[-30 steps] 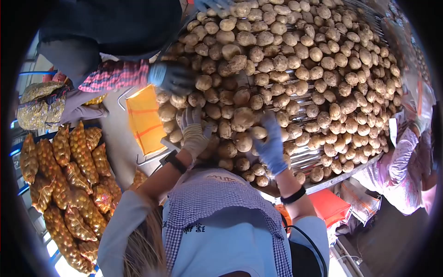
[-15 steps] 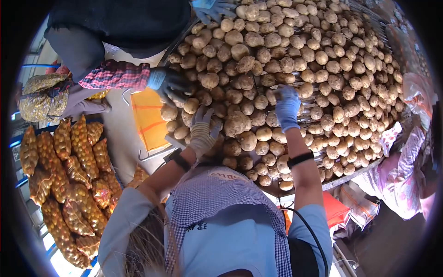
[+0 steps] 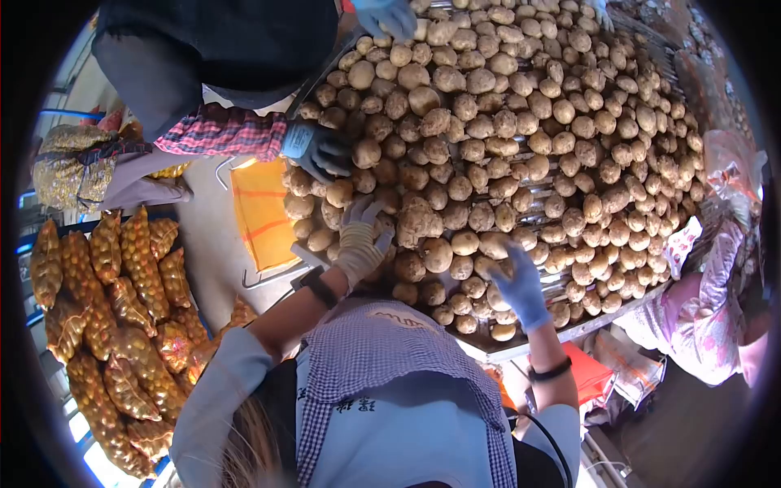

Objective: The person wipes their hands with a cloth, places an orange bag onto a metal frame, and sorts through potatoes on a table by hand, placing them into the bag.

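Head view, gloved left hand (image 3: 363,241) with fingers spread over potatoes (image 3: 419,220), gloved right hand (image 3: 521,288), grip unclear, beside oblong potato (image 3: 493,245), seemingly lying left-to-right, palms hiding what's beneath.

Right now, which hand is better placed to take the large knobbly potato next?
Probably the left hand: it is close beside the large knobbly potato, while the right hand is farther off, with other potatoes between.

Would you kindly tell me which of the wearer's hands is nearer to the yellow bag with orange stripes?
Left. The left hand is at the potatoes, to the right of the yellow bag in the picture; the right hand is farther right, beyond more potatoes.
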Demonstrator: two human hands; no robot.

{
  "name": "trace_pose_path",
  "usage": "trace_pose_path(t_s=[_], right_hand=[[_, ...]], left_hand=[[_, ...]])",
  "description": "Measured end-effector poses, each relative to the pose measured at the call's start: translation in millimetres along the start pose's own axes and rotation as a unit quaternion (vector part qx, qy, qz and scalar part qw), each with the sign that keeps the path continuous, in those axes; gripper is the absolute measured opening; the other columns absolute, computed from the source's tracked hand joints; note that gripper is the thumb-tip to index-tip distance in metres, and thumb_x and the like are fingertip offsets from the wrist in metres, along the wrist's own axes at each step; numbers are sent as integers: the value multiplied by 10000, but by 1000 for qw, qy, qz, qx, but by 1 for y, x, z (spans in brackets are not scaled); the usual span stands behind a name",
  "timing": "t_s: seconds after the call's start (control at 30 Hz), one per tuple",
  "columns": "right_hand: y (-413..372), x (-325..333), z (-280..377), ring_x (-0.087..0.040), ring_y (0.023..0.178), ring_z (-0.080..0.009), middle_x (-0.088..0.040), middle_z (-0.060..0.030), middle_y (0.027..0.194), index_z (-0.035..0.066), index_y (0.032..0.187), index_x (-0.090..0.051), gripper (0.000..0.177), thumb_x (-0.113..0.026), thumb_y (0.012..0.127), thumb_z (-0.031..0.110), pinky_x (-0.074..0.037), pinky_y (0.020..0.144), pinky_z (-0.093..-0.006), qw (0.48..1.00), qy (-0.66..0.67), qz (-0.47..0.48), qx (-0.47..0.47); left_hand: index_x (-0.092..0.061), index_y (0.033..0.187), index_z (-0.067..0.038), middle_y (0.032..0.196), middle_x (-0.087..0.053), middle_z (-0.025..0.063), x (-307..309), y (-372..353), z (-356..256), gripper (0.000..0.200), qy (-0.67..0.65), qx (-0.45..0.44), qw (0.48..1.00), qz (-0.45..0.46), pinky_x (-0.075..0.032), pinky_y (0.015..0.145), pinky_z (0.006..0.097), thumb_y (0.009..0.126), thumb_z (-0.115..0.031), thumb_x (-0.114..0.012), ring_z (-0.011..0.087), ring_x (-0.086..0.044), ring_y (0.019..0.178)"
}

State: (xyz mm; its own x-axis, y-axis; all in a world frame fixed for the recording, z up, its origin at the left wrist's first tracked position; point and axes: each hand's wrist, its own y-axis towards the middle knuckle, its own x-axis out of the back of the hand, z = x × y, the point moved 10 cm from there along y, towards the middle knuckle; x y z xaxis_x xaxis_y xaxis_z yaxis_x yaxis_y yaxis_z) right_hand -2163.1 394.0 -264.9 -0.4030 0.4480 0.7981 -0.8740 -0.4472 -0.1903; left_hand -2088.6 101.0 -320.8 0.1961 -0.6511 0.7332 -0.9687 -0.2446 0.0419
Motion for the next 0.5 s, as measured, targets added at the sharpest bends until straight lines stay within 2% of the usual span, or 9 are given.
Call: trace_pose_path(t_s=[0.03,0.1,0.17,0.23,0.3,0.37,0.4,0.43,0.5], right_hand=[[37,4,21,-498,1190,-366,-529,-198,1283,33,1301,-488,643,-733,771,304,-401,1007,-425,996,56,-45,58],[105,-5,49,-392,1302,-359,-402,-209,1412,62,1390,-384,771,-731,771,364,-342,1068,-433,990,-30,-99,94],[170,-26,67,-247,1387,-367,-235,-204,1510,93,1465,-244,902,-711,770,430,-251,1118,-460,990,-92,-95,47],[219,-84,66,-177,1412,-372,-164,-197,1536,102,1488,-172,963,-682,771,492,-173,1140,-472,990,-96,-96,28],[206,-92,114,-124,1429,-362,-155,-196,1542,62,1472,-234,930,-638,787,544,-104,1160,-460,994,16,-108,8],[173,-128,165,-141,1416,-391,-170,-190,1537,61,1453,-283,921,-665,759,531,-148,1154,-460,972,-144,-16,186],[154,-131,166,-141,1416,-391,-170,-190,1537,61,1453,-283,921,-665,759,531,-148,1154,-460,973,-143,-8,181],[136,-138,173,-166,1408,-393,-187,-191,1530,63,1432,-329,869,-660,768,515,-174,1147,-463,973,-95,37,209],[108,-132,182,-190,1399,-394,-205,-193,1522,65,1411,-375,817,-655,777,498,-199,1140,-466,967,-46,78,238]], left_hand=[[-463,1281,-121,1364,-389,193,3,1,-3,547,0,1,1000,-10,-287,1060,506,776,-235,-639,421,-345,1255],[-456,1286,-108,1371,-385,189,13,1,-8,566,0,7,1000,-16,-286,1061,505,767,-237,-641,415,-342,1258],[-448,1290,-91,1358,-391,193,21,1,-3,583,0,17,1000,-17,-292,1055,504,761,-239,-646,412,-350,1249],[-448,1290,-85,1335,-401,203,27,-1,12,581,49,47,997,-20,-302,1043,507,768,-244,-647,412,-357,1241],[-437,1298,-81,1317,-406,215,31,-4,31,590,77,52,994,-52,-304,1038,514,776,-255,-652,416,-360,1236],[-413,1322,-79,1329,-397,221,43,-11,52,602,59,86,987,-123,-300,1042,515,793,-248,-645,416,-360,1239],[-381,1357,-78,1365,-370,221,48,-12,59,622,50,136,981,-127,-299,1046,515,813,-236,-637,420,-346,1254],[-352,1388,-79,1400,-337,219,45,-13,76,641,107,188,968,-125,-300,1048,513,832,-249,-621,426,-327,1270],[-374,1359,-33,1361,-378,235,58,-3,80,601,47,176,965,-190,-306,1036,487,850,-260,-599,415,-363,1237]])
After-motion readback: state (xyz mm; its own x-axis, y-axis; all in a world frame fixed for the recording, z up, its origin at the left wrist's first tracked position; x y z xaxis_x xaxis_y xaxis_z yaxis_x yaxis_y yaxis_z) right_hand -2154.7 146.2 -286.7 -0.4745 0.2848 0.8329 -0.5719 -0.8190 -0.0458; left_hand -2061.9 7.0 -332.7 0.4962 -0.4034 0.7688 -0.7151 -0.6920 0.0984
